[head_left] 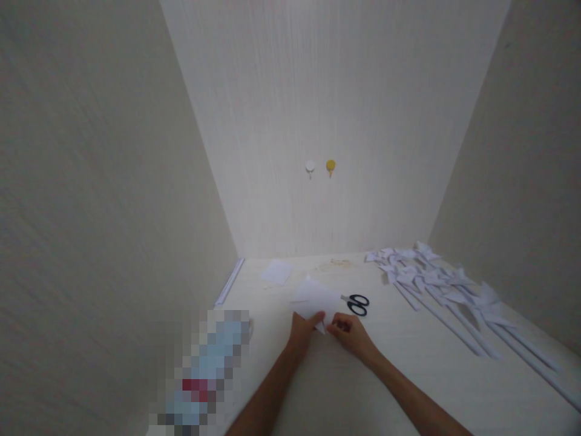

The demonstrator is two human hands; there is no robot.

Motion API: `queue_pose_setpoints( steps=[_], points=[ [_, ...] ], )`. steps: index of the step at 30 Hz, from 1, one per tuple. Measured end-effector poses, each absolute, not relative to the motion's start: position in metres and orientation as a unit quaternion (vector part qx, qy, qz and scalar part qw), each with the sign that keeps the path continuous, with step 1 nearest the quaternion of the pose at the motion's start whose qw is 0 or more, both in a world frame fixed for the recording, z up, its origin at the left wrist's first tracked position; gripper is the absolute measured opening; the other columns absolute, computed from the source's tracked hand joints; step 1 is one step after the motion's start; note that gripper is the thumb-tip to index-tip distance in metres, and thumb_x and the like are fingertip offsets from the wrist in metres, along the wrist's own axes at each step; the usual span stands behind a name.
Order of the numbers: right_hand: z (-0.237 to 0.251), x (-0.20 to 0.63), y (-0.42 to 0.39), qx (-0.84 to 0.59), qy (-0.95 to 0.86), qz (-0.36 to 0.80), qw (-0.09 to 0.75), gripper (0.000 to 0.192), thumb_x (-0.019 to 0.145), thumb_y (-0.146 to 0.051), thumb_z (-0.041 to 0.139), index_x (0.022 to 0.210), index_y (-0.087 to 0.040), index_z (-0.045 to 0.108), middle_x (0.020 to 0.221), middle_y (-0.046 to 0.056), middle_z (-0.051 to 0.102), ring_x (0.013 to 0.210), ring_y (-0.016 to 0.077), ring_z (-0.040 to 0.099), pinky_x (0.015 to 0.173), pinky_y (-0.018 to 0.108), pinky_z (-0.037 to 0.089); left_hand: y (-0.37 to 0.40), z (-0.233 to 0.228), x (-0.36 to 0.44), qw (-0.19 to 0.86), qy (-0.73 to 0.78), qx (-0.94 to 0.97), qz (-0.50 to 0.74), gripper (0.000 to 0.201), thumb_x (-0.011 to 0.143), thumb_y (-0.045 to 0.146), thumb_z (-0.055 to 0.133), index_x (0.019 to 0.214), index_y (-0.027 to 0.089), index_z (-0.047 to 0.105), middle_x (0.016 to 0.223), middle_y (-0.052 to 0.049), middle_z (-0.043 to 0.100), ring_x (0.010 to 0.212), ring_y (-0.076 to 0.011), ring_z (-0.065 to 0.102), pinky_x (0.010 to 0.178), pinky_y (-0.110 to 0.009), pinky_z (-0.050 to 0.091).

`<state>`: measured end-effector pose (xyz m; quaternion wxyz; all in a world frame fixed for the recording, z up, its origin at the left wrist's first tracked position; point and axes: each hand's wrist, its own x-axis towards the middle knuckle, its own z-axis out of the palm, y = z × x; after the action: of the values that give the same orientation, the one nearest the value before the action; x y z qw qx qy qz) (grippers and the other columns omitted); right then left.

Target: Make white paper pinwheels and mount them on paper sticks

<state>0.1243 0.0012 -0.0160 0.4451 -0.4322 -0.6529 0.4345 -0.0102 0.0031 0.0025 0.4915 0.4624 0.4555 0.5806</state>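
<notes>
A white sheet of paper with cut slits lies at an angle in front of me. My left hand grips its near left side, thumb on top. Close to the sheet's near corner, my right hand has its fingers curled in a pinch; whether paper is between the fingertips is too small to tell. Black-handled scissors rest just right of the sheet, their blade tips hidden by the paper.
Several white paper pinwheels on paper sticks lie along the right side. A square paper sits at the back left. Paper sticks lean by the left wall, with a blurred-out object nearer. Two hooks are on the wall.
</notes>
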Motion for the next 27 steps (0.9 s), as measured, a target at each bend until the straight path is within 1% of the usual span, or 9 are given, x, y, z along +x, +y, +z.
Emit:
queue_pose_setpoints(
  steps=[4, 10, 15, 20, 27],
  points=[
    [-0.0145, 0.1237, -0.0008, -0.433, -0.702, 0.381, 0.418, 0.015, 0.064, -0.027, 0.055, 0.059, -0.014, 0.06, 0.045, -0.004, 0.043, 0.042, 0.0066, 0.034, 0.041, 0.019, 0.026, 0.002, 0.0052, -0.0101, 0.482, 0.451, 0.486, 0.573, 0.022, 0.055, 0.022, 0.066, 0.073, 0.011, 0.064, 0.081, -0.008, 0.066, 0.074, -0.0198, 0.06, 0.067, -0.029, 0.046],
    [-0.015, 0.1245, -0.0004, -0.429, -0.71, 0.379, 0.411, 0.012, 0.063, -0.021, 0.054, 0.058, -0.014, 0.061, 0.047, -0.003, 0.048, 0.044, 0.0072, 0.036, 0.043, 0.019, 0.028, 0.0023, 0.0073, -0.0092, 0.477, 0.462, 0.482, 0.572, 0.021, 0.055, 0.019, 0.065, 0.074, 0.011, 0.064, 0.08, -0.008, 0.066, 0.074, -0.0193, 0.059, 0.067, -0.029, 0.046],
    [-0.0188, 0.1245, 0.0007, -0.421, -0.709, 0.377, 0.422, 0.013, 0.063, -0.02, 0.053, 0.051, -0.013, 0.057, 0.046, -0.004, 0.046, 0.045, 0.0077, 0.037, 0.044, 0.019, 0.028, 0.0006, 0.0072, -0.0091, 0.479, 0.455, 0.495, 0.564, 0.022, 0.056, 0.019, 0.065, 0.075, 0.01, 0.064, 0.078, -0.008, 0.066, 0.072, -0.0198, 0.06, 0.066, -0.029, 0.047],
    [-0.0197, 0.1238, 0.0007, -0.428, -0.713, 0.354, 0.428, 0.017, 0.063, -0.021, 0.052, 0.048, -0.014, 0.052, 0.045, -0.004, 0.043, 0.046, 0.0079, 0.036, 0.045, 0.019, 0.029, 0.0024, 0.0002, -0.0107, 0.477, 0.442, 0.5, 0.572, 0.026, 0.056, 0.022, 0.066, 0.079, 0.011, 0.063, 0.084, -0.009, 0.065, 0.076, -0.0203, 0.06, 0.068, -0.03, 0.047],
    [-0.0183, 0.1241, 0.0009, -0.451, -0.693, 0.384, 0.412, 0.019, 0.063, -0.029, 0.054, 0.052, -0.014, 0.055, 0.042, -0.005, 0.04, 0.04, 0.0063, 0.031, 0.04, 0.019, 0.024, 0.0022, 0.0033, -0.0108, 0.472, 0.452, 0.501, 0.567, 0.024, 0.055, 0.02, 0.065, 0.078, 0.011, 0.063, 0.083, -0.008, 0.065, 0.076, -0.0198, 0.06, 0.069, -0.03, 0.046]
  ],
)
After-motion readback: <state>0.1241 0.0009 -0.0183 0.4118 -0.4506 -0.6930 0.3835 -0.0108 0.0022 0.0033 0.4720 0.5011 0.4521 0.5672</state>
